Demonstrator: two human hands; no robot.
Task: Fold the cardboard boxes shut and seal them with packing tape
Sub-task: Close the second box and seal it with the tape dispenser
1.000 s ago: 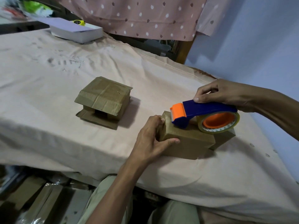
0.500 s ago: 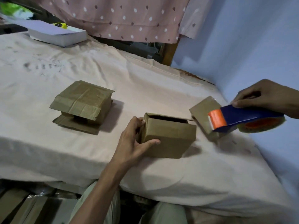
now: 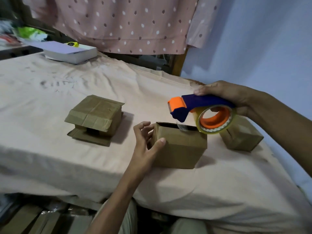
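The step in hand looks like the taping of the middle box (image 3: 179, 147), which sits near the front edge of the cloth-covered table (image 3: 50, 162) with its top open; a dark gap shows along the upper rim. The left hand (image 3: 145, 142) rests against the box's left end, thumb on the front face and fingers loosely spread beside the corner, steadying rather than clasping it; the right hand (image 3: 231, 97) grips the tape dispenser (image 3: 200, 114), fingers wrapped through the roll's orange core, and holds it in the air just above the box's right rear corner. A short clear tail of tape hangs from the dispenser toward the opening. 2 other boxes lie on the cloth: a taped one (image 3: 241, 137) just right of the middle box, and a half-folded one (image 3: 96, 119) well apart to the left. By my judgement the next move calls for folding the top shut, then laying the tape along the seam.
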